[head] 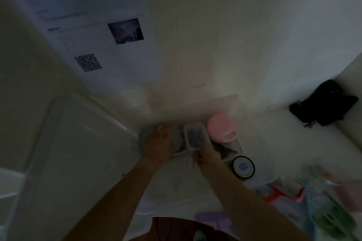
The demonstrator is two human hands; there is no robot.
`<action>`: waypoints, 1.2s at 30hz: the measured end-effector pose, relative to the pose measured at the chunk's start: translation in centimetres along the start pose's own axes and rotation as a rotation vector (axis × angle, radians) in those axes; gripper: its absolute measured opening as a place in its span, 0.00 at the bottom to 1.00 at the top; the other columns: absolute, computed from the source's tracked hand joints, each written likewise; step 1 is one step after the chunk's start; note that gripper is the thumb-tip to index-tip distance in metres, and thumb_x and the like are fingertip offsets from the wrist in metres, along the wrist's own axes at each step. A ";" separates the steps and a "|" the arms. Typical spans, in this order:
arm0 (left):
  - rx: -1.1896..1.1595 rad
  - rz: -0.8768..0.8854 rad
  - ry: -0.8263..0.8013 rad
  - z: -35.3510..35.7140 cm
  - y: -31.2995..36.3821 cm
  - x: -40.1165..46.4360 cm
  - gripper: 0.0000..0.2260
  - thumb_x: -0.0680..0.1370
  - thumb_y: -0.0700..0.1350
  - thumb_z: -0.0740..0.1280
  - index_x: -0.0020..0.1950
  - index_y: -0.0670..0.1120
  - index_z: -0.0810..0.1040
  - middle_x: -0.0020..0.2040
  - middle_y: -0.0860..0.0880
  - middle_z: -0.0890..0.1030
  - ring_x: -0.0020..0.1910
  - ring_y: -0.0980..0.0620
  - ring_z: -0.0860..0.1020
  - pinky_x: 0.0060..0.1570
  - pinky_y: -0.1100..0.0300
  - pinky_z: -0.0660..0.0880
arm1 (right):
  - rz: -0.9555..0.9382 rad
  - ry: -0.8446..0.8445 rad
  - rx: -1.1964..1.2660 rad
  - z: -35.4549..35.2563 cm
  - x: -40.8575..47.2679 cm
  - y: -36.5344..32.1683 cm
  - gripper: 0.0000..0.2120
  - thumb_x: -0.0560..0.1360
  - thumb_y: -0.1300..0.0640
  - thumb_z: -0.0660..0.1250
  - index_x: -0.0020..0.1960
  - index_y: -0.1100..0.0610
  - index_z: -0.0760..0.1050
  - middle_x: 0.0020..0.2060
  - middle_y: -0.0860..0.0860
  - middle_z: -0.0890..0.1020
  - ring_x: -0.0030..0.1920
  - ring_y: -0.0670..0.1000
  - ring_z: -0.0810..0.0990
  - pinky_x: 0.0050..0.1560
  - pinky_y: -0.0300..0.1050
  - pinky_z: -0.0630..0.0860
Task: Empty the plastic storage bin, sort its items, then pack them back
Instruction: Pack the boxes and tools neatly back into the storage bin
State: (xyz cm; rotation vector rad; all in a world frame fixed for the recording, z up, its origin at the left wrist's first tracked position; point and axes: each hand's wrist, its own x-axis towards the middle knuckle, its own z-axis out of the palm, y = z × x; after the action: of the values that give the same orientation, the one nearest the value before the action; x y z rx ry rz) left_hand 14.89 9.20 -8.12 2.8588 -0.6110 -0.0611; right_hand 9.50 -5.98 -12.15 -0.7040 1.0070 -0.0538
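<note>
The frame is dark and blurred. A clear plastic storage bin (268,164) stands on the white surface against the wall. My left hand (159,141) rests over a small greyish container (177,139) at the bin's left end, fingers curled on it. My right hand (205,155) holds the near end of a small clear box (195,135) with bluish contents. A pink round lidded container (222,128) and a round black-rimmed tin (243,166) sit to the right inside the bin.
A white bin lid (74,152) lies to the left. A black pouch (325,103) rests at the far right. Combs and coloured items (323,209) are spread at the lower right. A paper with a QR code (88,62) hangs on the wall.
</note>
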 end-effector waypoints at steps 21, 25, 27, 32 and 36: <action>0.126 0.250 -0.115 3.2 -3.6 -1.7 0.23 0.65 0.37 0.54 0.60 0.45 0.71 0.58 0.35 0.79 0.56 0.35 0.79 0.45 0.42 0.81 | -0.052 -0.120 -0.280 0.3 1.5 -1.2 0.08 0.72 0.73 0.66 0.43 0.61 0.72 0.33 0.57 0.74 0.27 0.51 0.70 0.26 0.39 0.66; 0.118 0.193 -0.222 2.8 -2.4 -1.6 0.36 0.50 0.24 0.74 0.58 0.40 0.75 0.56 0.32 0.79 0.52 0.31 0.81 0.40 0.39 0.79 | 0.015 -0.195 -0.240 -1.5 -0.7 -3.2 0.08 0.74 0.70 0.69 0.43 0.58 0.73 0.33 0.54 0.76 0.32 0.49 0.73 0.29 0.40 0.73; 0.124 0.144 -0.251 2.2 -0.6 -1.5 0.38 0.47 0.26 0.77 0.57 0.35 0.76 0.54 0.30 0.79 0.50 0.29 0.81 0.39 0.37 0.78 | 0.003 -0.227 -0.253 -3.0 -2.0 -4.6 0.09 0.75 0.68 0.68 0.40 0.58 0.72 0.35 0.54 0.76 0.33 0.49 0.74 0.35 0.43 0.75; 0.079 0.149 0.016 2.3 8.8 1.0 0.27 0.71 0.47 0.68 0.68 0.40 0.71 0.66 0.36 0.74 0.65 0.35 0.73 0.63 0.46 0.70 | -0.200 -0.214 -0.286 -9.5 -5.9 -11.1 0.14 0.75 0.64 0.70 0.60 0.63 0.74 0.39 0.56 0.79 0.33 0.49 0.76 0.33 0.40 0.74; -0.187 0.261 0.238 1.9 23.3 1.2 0.23 0.74 0.50 0.62 0.69 0.47 0.73 0.70 0.43 0.71 0.67 0.42 0.70 0.64 0.49 0.69 | -0.418 -0.142 -0.234 -19.2 -7.0 -17.6 0.12 0.76 0.64 0.70 0.58 0.60 0.76 0.40 0.58 0.82 0.36 0.51 0.80 0.38 0.43 0.78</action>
State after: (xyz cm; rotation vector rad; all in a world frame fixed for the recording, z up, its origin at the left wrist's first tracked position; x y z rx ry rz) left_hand 6.55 -12.45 -4.82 2.5337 -0.8691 0.2471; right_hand -4.76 -27.17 -3.40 -1.1100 0.7232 -0.2498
